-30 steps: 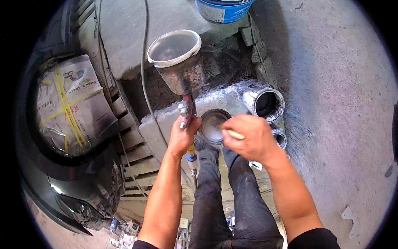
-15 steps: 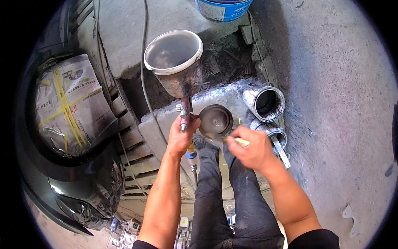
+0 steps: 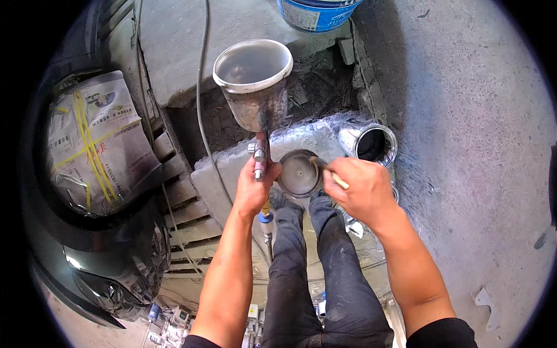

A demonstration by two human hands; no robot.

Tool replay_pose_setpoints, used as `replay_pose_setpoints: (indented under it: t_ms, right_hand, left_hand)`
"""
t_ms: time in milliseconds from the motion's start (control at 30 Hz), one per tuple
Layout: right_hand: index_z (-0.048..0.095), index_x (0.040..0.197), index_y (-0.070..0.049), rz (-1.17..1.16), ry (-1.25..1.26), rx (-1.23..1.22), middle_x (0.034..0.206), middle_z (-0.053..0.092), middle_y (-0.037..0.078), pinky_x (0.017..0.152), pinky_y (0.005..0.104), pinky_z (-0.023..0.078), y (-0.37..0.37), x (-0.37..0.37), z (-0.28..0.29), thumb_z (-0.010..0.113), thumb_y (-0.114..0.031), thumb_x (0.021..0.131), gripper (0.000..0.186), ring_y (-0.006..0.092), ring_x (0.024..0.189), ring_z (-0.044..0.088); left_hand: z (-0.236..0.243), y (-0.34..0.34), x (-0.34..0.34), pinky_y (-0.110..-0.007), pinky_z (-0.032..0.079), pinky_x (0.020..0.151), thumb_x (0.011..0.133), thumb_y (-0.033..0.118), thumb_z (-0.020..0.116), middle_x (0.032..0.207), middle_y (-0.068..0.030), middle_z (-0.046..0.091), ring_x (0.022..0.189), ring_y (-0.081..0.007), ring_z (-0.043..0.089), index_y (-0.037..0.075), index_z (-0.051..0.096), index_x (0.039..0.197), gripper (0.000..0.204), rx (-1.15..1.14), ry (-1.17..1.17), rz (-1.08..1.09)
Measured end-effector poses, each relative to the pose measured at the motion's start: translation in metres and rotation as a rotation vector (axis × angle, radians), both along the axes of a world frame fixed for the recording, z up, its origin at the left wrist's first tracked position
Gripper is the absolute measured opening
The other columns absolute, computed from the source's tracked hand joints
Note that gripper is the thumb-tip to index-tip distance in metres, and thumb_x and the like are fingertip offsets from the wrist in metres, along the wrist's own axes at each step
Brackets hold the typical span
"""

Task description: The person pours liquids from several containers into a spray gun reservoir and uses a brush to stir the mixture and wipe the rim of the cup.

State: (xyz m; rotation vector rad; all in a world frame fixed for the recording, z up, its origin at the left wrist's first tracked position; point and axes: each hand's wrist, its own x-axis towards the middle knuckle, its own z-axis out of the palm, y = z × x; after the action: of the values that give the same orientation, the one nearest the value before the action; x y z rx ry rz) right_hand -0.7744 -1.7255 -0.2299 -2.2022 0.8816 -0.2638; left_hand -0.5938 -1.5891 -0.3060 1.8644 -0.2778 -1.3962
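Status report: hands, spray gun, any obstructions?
Left hand gripping spray gun, cup uncovered. Right hand holding brush over dark-rimmed disc. Right hand partly hides lower can.

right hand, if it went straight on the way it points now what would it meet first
Most likely the lid: the right hand points left across the picture, and its brush reaches the lid's rim. Depth is unclear, so contact is hard to confirm.

Metal can (image 3: pixel 351 138), obstacle near right hand (image 3: pixel 362 184)
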Motion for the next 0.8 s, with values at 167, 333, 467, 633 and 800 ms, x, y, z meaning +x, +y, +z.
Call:
replay_pose_setpoints:
  t_ms: [167, 333, 467, 633, 800]
  right_hand:
    - [0.056, 0.074, -0.008, 0.202, -0.212, 0.023, 0.066, 0.052, 0.007, 0.057, 0.0376, 0.047, 0.017, 0.009, -0.003, 0.068, -0.013, 0.072, 0.013, 0.0262, 0.062, 0.057]
    - [0.061, 0.079, -0.006, 0.362, -0.317, 0.115, 0.068, 0.052, 0.006, 0.056, 0.0366, 0.045, 0.011, -0.013, 0.001, 0.070, -0.009, 0.071, 0.012, 0.0245, 0.061, 0.055]
    - [0.060, 0.079, -0.005, 0.192, -0.238, 0.022, 0.068, 0.053, 0.007, 0.058, 0.0368, 0.047, -0.002, 0.000, -0.002, 0.069, -0.009, 0.070, 0.013, 0.0256, 0.062, 0.055]
    - [0.056, 0.077, -0.006, 0.420, -0.267, 0.167, 0.070, 0.050, 0.007, 0.060, 0.0375, 0.046, 0.021, 0.003, -0.003, 0.070, -0.012, 0.068, 0.018, 0.0262, 0.067, 0.056]
    - [0.057, 0.081, -0.007, 0.527, -0.277, 0.192, 0.072, 0.050, 0.007, 0.061, 0.0384, 0.045, 0.002, -0.005, -0.004, 0.071, -0.014, 0.068, 0.020, 0.0266, 0.069, 0.055]
  left_hand:
    - [0.002, -0.001, 0.008, -0.026, 0.038, 0.057, 0.087, 0.012, 0.066, 0.074, 0.0031, 0.051, 0.064, -0.0077, 0.044, 0.007, 0.054, 0.086, 0.013, 0.064, 0.108, 0.047]
    - [0.001, 0.008, 0.016, -0.026, 0.037, 0.055, 0.089, 0.010, 0.064, 0.073, 0.0034, 0.050, 0.063, -0.0076, 0.043, 0.007, 0.054, 0.087, 0.010, 0.050, 0.136, 0.069]
    - [-0.003, 0.014, 0.016, -0.025, 0.034, 0.048, 0.088, 0.015, 0.065, 0.070, 0.0032, 0.047, 0.055, -0.0079, 0.041, 0.010, 0.053, 0.089, 0.013, 0.018, 0.176, 0.073]
    - [-0.002, 0.014, 0.017, -0.025, 0.038, 0.061, 0.086, 0.009, 0.066, 0.076, 0.0030, 0.051, 0.068, -0.0078, 0.045, 0.007, 0.055, 0.089, 0.011, 0.031, 0.180, 0.074]
    - [-0.004, 0.018, 0.012, -0.025, 0.035, 0.050, 0.088, 0.012, 0.065, 0.071, 0.0023, 0.048, 0.056, -0.0082, 0.042, 0.009, 0.052, 0.089, 0.013, -0.001, 0.147, 0.039]
